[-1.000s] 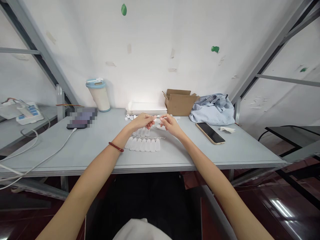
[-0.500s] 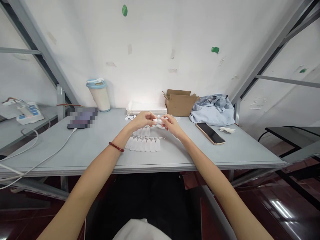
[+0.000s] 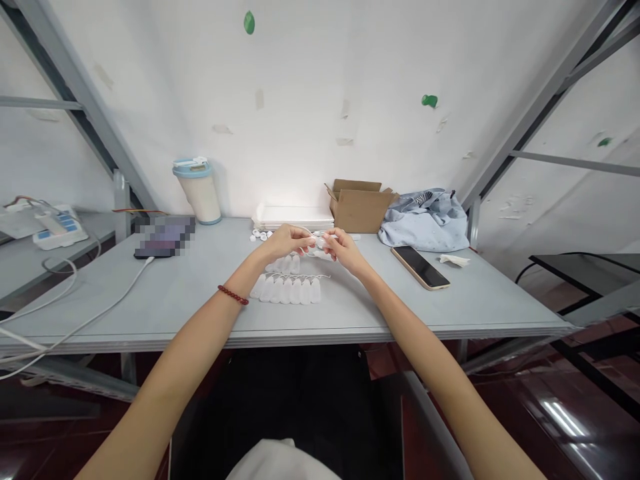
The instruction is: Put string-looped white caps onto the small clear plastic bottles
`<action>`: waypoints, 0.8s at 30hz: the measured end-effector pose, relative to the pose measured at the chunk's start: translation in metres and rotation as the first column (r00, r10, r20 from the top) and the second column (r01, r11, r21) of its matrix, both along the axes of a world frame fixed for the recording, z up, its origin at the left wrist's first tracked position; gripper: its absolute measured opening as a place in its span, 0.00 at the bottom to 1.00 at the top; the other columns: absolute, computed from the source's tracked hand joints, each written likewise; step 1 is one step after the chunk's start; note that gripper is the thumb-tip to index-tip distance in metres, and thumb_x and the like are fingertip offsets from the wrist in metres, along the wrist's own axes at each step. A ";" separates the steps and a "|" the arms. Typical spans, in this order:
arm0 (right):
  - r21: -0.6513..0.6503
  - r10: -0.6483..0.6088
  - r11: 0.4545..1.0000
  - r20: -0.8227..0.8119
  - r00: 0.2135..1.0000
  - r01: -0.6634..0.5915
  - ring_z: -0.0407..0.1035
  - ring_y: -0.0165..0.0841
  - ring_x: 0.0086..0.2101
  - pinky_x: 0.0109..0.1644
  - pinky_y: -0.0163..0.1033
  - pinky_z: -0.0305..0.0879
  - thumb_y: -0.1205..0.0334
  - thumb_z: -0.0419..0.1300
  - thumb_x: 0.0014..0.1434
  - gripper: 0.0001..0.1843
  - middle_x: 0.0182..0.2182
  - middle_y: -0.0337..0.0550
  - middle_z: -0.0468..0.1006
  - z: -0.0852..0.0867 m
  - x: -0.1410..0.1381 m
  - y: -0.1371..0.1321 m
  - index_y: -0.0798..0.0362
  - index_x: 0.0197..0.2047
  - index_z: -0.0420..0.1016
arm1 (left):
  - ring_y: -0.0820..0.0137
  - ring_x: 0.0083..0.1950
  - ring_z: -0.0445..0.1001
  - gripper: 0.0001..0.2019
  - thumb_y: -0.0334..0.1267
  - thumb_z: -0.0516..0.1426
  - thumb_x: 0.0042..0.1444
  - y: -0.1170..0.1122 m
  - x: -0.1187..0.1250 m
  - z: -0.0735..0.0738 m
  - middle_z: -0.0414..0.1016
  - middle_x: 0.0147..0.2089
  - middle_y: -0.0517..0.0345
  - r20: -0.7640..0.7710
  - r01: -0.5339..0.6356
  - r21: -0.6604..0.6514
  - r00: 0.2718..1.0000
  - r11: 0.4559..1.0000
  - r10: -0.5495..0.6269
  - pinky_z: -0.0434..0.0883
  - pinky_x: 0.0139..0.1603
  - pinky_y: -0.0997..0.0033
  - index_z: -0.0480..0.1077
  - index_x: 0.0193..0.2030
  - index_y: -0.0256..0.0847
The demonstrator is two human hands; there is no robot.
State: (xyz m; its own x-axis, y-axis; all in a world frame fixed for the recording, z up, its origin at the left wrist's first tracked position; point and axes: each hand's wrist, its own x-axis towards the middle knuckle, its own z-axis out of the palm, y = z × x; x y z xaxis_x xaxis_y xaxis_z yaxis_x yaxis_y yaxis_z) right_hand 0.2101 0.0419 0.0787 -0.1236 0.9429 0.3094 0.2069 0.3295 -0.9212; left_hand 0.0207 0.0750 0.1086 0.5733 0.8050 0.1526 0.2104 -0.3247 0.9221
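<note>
Over the middle of the grey table, my left hand [image 3: 291, 241] and my right hand [image 3: 343, 249] nearly meet, each closed in a pinch. Between their fingertips is a small white, partly clear piece [image 3: 319, 241]; its exact kind is too small to make out. Nearer to me lies a row of white translucent rounded pieces [image 3: 287, 291] with a thin white string along the top. A shorter row of similar pieces [image 3: 285, 265] sits behind it, partly covered by my left hand. Several small white round pieces [image 3: 257, 235] rest to the left of my fingers.
At the back stand a white stack [image 3: 293, 217], an open cardboard box [image 3: 361, 210] and a bundled light-blue cloth [image 3: 427, 220]. A phone [image 3: 421, 267] and crumpled tissue [image 3: 454, 261] lie right. A lidded cup [image 3: 199, 193] and a cabled device [image 3: 165, 237] occupy the left.
My fingertips have shifted slightly around the small white piece, the left ones a little closer to the right. The rows and everything else on the table stay in place.
</note>
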 end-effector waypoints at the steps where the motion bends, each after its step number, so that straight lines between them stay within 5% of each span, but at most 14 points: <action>1: -0.005 0.000 1.000 0.002 1.000 0.000 0.58 0.25 0.21 0.22 0.31 0.53 0.42 0.54 0.58 0.19 0.22 0.34 0.67 0.000 0.000 0.000 0.51 0.36 0.63 | 0.71 0.33 0.72 0.19 0.52 0.65 0.45 0.000 0.000 0.000 0.77 0.35 0.51 0.008 -0.003 0.007 1.000 1.000 0.003 0.71 0.35 0.70 0.77 0.33 0.35; 10: -0.013 0.013 1.000 -0.006 1.000 -0.013 0.56 0.24 0.20 0.22 0.31 0.53 0.43 0.54 0.58 0.19 0.22 0.34 0.68 0.000 0.001 -0.001 0.51 0.36 0.63 | 0.69 0.36 0.73 0.21 0.55 0.62 0.47 -0.001 0.000 0.001 0.78 0.39 0.49 0.005 -0.019 -0.042 1.000 0.999 0.020 0.72 0.34 0.69 0.76 0.33 0.36; 15: -0.007 0.013 1.000 0.034 0.999 -0.013 0.56 0.25 0.20 0.23 0.32 0.53 0.42 0.56 0.56 0.20 0.22 0.35 0.70 -0.002 -0.001 0.001 0.52 0.38 0.65 | 0.72 0.29 0.71 0.22 0.57 0.61 0.49 0.000 0.002 -0.001 0.74 0.28 0.53 -0.037 -0.051 -0.110 0.998 0.993 0.047 0.69 0.29 0.71 0.72 0.27 0.35; 24: 0.211 -0.096 0.977 0.243 0.965 0.044 0.63 0.29 0.25 0.31 0.35 0.56 0.50 0.54 0.58 0.17 0.22 0.38 0.70 0.001 -0.001 -0.003 0.55 0.34 0.74 | 0.74 0.25 0.68 0.17 0.49 0.64 0.47 0.001 0.007 -0.002 0.71 0.23 0.57 0.050 -0.114 -0.140 0.991 0.984 0.122 0.68 0.28 0.72 0.72 0.25 0.34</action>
State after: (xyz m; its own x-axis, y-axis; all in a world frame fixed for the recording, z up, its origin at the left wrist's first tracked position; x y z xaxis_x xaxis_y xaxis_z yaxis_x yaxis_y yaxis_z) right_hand 0.2094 0.0389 0.0796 -0.1579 0.8730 0.4615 0.4514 0.4795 -0.7525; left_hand 0.0274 0.0755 0.1064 0.4662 0.8822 0.0665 0.1850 -0.1707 0.9678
